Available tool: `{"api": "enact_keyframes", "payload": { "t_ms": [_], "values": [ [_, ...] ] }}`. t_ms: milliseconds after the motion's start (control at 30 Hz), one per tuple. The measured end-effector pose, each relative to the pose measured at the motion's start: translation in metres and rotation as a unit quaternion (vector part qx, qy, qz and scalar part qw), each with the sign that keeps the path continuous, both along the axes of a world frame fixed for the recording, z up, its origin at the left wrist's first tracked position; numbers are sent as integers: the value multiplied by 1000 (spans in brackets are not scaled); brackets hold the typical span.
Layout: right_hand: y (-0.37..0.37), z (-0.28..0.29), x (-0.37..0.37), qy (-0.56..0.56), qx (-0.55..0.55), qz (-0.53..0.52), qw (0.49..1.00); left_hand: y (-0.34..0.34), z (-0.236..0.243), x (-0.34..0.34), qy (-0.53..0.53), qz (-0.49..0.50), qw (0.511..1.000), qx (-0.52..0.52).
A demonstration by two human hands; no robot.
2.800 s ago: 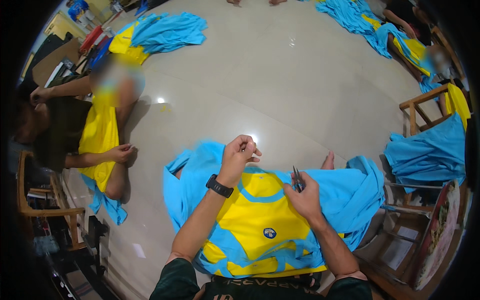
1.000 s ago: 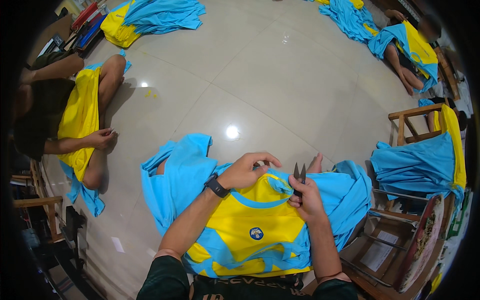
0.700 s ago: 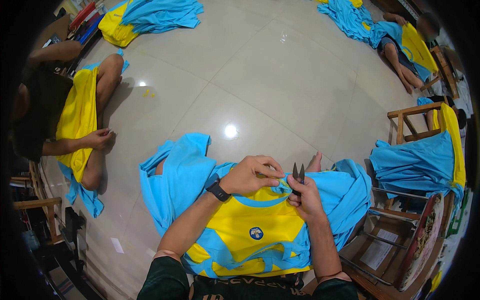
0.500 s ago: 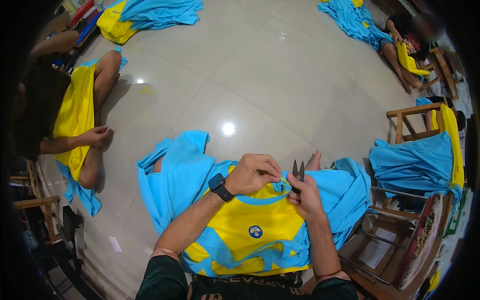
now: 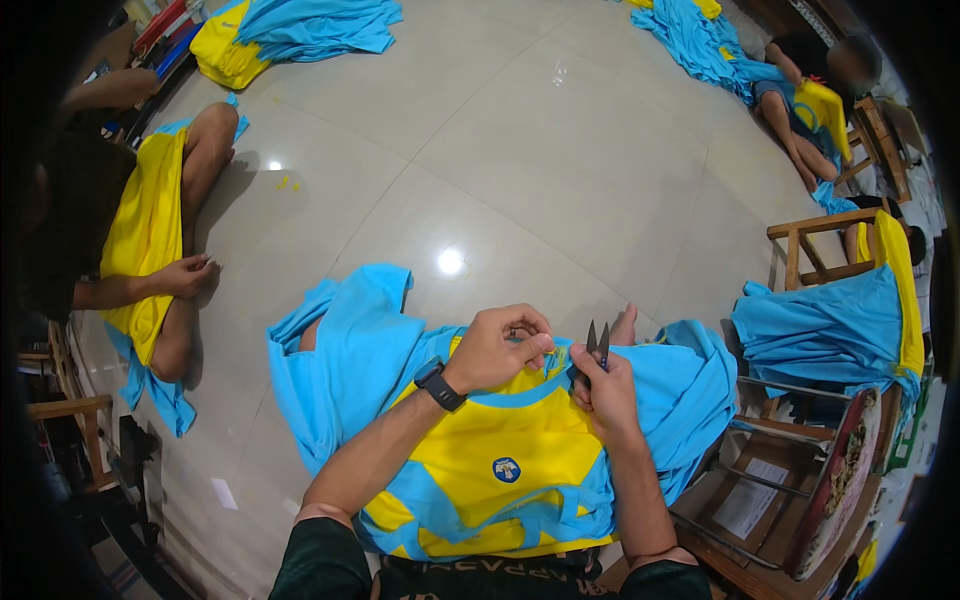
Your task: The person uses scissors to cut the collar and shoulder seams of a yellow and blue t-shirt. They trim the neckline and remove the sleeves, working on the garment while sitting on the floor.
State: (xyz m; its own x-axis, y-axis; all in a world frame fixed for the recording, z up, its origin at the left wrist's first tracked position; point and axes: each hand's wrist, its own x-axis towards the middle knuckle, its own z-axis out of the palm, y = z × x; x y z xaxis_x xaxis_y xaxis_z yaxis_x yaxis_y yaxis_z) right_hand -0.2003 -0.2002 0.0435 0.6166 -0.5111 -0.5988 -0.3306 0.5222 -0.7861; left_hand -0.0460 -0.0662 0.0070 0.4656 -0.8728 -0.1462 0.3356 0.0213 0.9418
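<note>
A yellow and light-blue shirt (image 5: 470, 440) with a small round badge lies spread over my lap, its light-blue neckband (image 5: 515, 398) below my hands. My left hand (image 5: 503, 345), with a dark watch on its wrist, is closed in a pinch above the neckband. At its fingertips shows a thin yellow thread (image 5: 556, 358). My right hand (image 5: 608, 388) grips thread snips (image 5: 598, 342) beside the neckband, the two dark blades pointing away from me and slightly apart. The handle is mostly hidden in my palm.
At left a person (image 5: 150, 220) sits with a yellow garment across the lap; another person (image 5: 800, 100) sits far right. A wooden stool (image 5: 800, 232) and a draped blue shirt (image 5: 815, 320) stand at right, near a metal-framed chair (image 5: 835, 480). Yellow scraps (image 5: 288, 184) dot the tiled floor.
My left hand has drawn slightly left from the neckband, and yellow thread now shows at its fingertips. The snips stay in my right hand. The far-right person's yellow cloth has shifted.
</note>
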Motion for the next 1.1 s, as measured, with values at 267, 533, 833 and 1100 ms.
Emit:
{"api": "enact_keyframes", "payload": {
  "t_ms": [267, 533, 833, 1100],
  "values": [
    [5, -1, 0, 10, -119, 4, 993, 4, 19, 1, -16, -71, 988, 136],
    [6, -4, -2, 7, -156, 2, 988, 0, -1, -19, -34, -13, 992, 120],
    [6, -8, -1, 10, -169, -17, 985, -2, -8, -17, 157, -3, 982, 108],
    [6, -6, 0, -4, -160, -20, 987, -3, 1, -15, 258, 24, 958, 120]
  ]
}}
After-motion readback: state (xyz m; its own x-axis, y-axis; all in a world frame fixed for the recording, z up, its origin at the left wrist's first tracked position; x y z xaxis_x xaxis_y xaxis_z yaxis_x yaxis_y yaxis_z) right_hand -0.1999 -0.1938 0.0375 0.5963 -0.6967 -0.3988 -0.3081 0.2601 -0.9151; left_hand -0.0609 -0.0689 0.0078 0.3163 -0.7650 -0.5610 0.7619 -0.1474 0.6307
